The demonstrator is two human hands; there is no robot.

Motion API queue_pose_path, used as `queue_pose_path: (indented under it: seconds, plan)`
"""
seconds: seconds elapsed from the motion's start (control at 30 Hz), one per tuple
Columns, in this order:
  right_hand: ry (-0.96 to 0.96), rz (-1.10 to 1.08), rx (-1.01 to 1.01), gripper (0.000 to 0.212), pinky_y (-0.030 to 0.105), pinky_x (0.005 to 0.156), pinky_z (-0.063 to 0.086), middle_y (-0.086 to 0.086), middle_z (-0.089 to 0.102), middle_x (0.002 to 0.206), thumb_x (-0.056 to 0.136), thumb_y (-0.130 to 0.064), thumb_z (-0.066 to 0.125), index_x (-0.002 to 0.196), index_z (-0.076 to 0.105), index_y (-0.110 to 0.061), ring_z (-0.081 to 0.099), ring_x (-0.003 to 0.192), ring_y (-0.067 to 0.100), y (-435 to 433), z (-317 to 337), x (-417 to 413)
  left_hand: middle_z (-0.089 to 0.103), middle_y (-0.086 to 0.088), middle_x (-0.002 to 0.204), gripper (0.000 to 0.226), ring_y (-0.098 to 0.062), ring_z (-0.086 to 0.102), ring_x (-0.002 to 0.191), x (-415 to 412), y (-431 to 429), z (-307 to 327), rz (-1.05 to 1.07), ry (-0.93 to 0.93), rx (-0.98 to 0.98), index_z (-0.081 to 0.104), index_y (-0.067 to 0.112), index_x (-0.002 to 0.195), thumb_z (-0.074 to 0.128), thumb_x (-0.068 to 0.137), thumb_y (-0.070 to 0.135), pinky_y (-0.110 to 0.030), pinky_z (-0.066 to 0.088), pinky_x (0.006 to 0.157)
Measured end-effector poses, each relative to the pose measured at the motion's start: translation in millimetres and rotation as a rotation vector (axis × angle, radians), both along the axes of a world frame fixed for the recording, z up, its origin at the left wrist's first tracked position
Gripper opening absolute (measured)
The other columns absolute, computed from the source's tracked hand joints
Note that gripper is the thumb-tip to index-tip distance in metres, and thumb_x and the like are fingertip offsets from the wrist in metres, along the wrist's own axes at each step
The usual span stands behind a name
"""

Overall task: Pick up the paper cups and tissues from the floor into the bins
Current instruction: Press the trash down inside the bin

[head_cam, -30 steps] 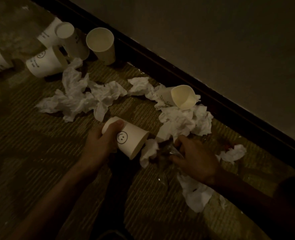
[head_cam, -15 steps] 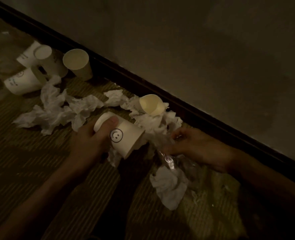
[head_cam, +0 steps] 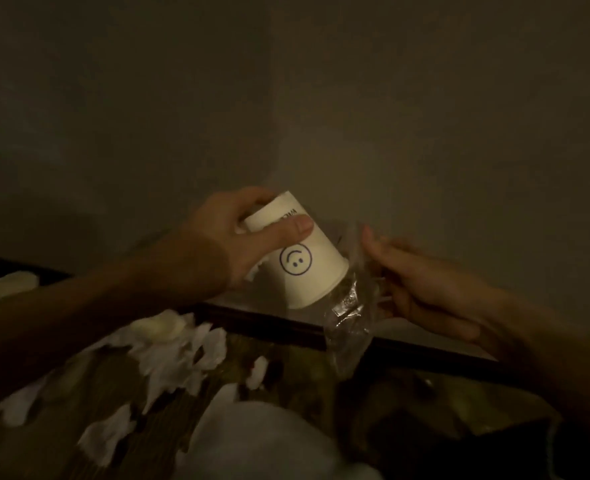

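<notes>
Closest to me, at the bottom edge, is a pale grey blurred mass (head_cam: 252, 441) that I cannot identify. Just beyond it, crumpled white tissues (head_cam: 179, 355) lie scattered over the dark woven floor mat (head_cam: 297, 362), all down and to the left of the hands and none of them in hand. Above that litter both hands are raised off the floor, close together but not touching. The left hand (head_cam: 224, 244) is clamped round the white paper cup (head_cam: 300, 268) printed with a smiley face, thumb across the side wall near the base and fingers wrapped behind. The cup's long axis is what I watch: it is tipped over, with its base up and to the left in the palm and its open mouth pointing down and to the right, so the face reads upside down. That mouth aims at the clear crinkled plastic bag (head_cam: 350, 320), which hangs just beside the rim and may be brushing it; the blur won't let me say. The right hand (head_cam: 421, 292) sits on the bag's far side, fingers curled on its upper part, holding it up. So the cup lies between the two hands, carried by the left. I judge the coming move to be a short push along that axis, provided the bag's opening faces the cup, which I cannot confirm. No bin shows. Behind the hands runs a dark skirting board (head_cam: 245, 317), then the plain grey-green wall (head_cam: 321, 98).
</notes>
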State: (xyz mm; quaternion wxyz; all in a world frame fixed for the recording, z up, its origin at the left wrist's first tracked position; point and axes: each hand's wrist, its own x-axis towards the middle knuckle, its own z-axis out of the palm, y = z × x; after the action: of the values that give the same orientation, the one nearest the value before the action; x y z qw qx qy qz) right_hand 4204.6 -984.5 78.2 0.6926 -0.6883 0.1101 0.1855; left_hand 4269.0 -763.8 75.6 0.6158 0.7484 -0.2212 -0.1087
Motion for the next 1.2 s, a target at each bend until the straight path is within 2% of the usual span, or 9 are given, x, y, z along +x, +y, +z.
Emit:
queue_pose_path:
  seconds: [0.17, 0.27, 0.37, 0.5, 0.6, 0.73, 0.9, 1.07, 1.2]
  plan:
    - [-0.211, -0.165, -0.135, 0.048, 0.03, 0.058, 0.055, 0.013, 0.072, 0.095, 0.068, -0.036, 0.083, 0.105, 0.068, -0.009, 0.07, 0.078, 0.02, -76, 70, -64, 0.072, 0.021, 0.079, 0.037, 0.005, 0.066, 0.058, -36, -92, 73, -0.211, -0.188, -0.062, 0.068, 0.04, 0.095, 0.069, 0.07, 0.067, -0.011, 0.043, 0.04]
    - [-0.315, -0.305, -0.212, 0.023, 0.026, 0.052, 0.053, 0.004, 0.07, 0.078, 0.067, -0.031, 0.075, 0.083, 0.072, -0.016, 0.068, 0.067, 0.016, -125, 98, -123, 0.069, 0.021, 0.068, 0.032, 0.004, 0.059, 0.046, -78, -153, 90, -0.288, -0.161, -0.108, 0.064, 0.039, 0.095, 0.066, 0.07, 0.06, -0.013, 0.039, 0.037]
    - [-0.339, -0.439, -0.288, 0.041, 0.026, 0.056, 0.054, 0.004, 0.072, 0.084, 0.07, -0.036, 0.078, 0.093, 0.065, -0.005, 0.07, 0.073, 0.018, -170, 101, -199, 0.067, 0.021, 0.064, 0.024, 0.005, 0.057, 0.045, -121, -204, 92, -0.388, -0.155, -0.124, 0.065, 0.034, 0.1, 0.071, 0.082, 0.048, -0.011, 0.038, 0.038]
    - [-0.298, -0.617, -0.562, 0.038, 0.029, 0.061, 0.058, 0.005, 0.073, 0.088, 0.072, -0.038, 0.075, 0.097, 0.065, -0.011, 0.072, 0.079, 0.021, -202, 59, -295, 0.061, 0.021, 0.053, 0.024, 0.005, 0.053, 0.04, -167, -251, 62, -0.362, -0.047, -0.067, 0.068, 0.026, 0.1, 0.066, 0.088, 0.047, -0.009, 0.033, 0.035]
    - [-0.138, -0.543, -0.93, 0.038, 0.021, 0.065, 0.057, -0.008, 0.069, 0.091, 0.077, -0.044, 0.075, 0.106, 0.061, -0.025, 0.068, 0.081, 0.003, -207, 19, -333, 0.068, 0.017, 0.065, 0.028, 0.003, 0.055, 0.041, -191, -276, 35, -0.363, 0.068, -0.007, 0.067, 0.03, 0.104, 0.064, 0.086, 0.052, -0.012, 0.035, 0.035]
    - [-0.059, -0.329, -1.006, 0.043, 0.019, 0.072, 0.053, -0.011, 0.066, 0.1, 0.079, -0.043, 0.076, 0.114, 0.06, -0.023, 0.064, 0.085, 0.001, -206, -29, -344, 0.07, 0.019, 0.072, 0.012, 0.003, 0.058, 0.044, -208, -304, 18, -0.462, 0.035, 0.079, 0.066, 0.038, 0.096, 0.065, 0.089, 0.048, -0.011, 0.037, 0.036]
    - [0.11, -0.063, -0.766, 0.057, 0.03, 0.092, 0.053, -0.005, 0.065, 0.117, 0.079, -0.043, 0.077, 0.127, 0.057, -0.021, 0.063, 0.106, 0.011, -206, -60, -341, 0.07, 0.017, 0.07, 0.014, 0.004, 0.059, 0.046, -219, -301, -1, -0.46, 0.057, 0.147, 0.065, 0.034, 0.099, 0.065, 0.09, 0.045, -0.01, 0.038, 0.037]
    - [-0.017, -0.48, -0.182, 0.08, 0.033, 0.09, 0.056, -0.004, 0.059, 0.126, 0.072, -0.047, 0.079, 0.139, 0.038, -0.031, 0.065, 0.107, 0.014, -216, -37, -352, 0.072, 0.01, 0.076, 0.036, -0.003, 0.057, 0.044, -224, -300, -8, -0.533, 0.1, 0.177, 0.065, 0.047, 0.097, 0.062, 0.071, 0.071, -0.017, 0.039, 0.037]
    - [-0.117, -0.581, 0.042, 0.069, 0.036, 0.081, 0.059, 0.001, 0.07, 0.112, 0.069, -0.047, 0.077, 0.128, 0.048, -0.028, 0.07, 0.1, 0.021, -214, -22, -344, 0.072, 0.009, 0.074, 0.039, -0.01, 0.058, 0.047, -231, -318, -7, -0.578, 0.174, 0.161, 0.064, 0.052, 0.093, 0.059, 0.066, 0.079, -0.023, 0.042, 0.04]
